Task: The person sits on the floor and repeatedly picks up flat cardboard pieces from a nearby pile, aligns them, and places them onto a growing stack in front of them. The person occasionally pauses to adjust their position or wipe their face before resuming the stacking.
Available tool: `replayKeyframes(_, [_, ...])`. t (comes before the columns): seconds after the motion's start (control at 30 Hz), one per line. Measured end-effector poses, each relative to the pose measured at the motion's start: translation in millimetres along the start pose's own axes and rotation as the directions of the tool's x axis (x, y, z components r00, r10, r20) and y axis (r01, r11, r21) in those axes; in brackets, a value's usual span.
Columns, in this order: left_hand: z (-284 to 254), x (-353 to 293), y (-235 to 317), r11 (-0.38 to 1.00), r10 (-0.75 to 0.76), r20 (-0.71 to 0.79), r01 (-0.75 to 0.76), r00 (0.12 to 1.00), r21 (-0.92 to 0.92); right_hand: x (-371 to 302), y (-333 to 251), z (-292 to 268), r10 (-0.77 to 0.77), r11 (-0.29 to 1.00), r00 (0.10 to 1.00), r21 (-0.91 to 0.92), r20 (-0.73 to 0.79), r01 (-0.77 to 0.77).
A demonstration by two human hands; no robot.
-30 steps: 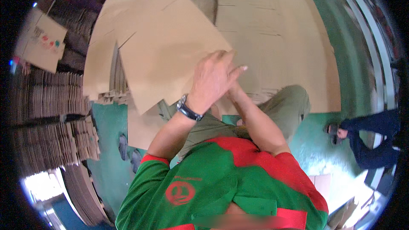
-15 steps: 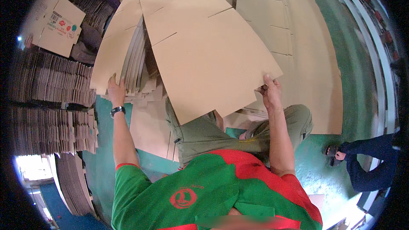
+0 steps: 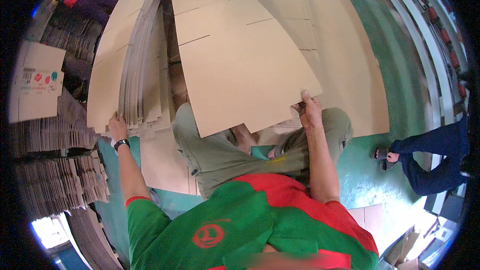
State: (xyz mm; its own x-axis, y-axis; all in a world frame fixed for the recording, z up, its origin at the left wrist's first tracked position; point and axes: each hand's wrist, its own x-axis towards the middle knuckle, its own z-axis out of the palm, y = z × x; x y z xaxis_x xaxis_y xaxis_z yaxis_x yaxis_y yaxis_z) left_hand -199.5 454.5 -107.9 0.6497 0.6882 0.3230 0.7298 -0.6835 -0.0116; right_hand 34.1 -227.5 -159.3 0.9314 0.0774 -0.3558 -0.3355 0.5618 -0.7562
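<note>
Cardboard sheet (image 3: 240, 65) pinched at its edge by right hand (image 3: 310, 112); left hand (image 3: 117, 127) grips stack (image 3: 135, 70).

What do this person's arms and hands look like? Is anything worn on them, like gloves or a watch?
No gloves: both the left hand and the right hand are bare, and so are the forearms. A dark wristwatch sits on the left wrist. Short green sleeves with a red cuff band end above the elbows, part of a green and red shirt.
</note>
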Motion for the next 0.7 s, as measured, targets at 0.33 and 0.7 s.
replayKeyframes(0.33, [-2.9,10.8,-8.6,1.000,0.004,0.032,-0.003,0.999,-0.011,7.4,2.2,-17.3,-0.036,0.999,0.993,0.020,-0.115,0.039])
replayKeyframes(0.7, [-3.2,10.3,-4.6,0.997,-0.058,0.036,0.056,0.998,0.052,24.2,13.3,-25.7,-0.003,0.998,0.926,-0.065,-0.379,-0.023])
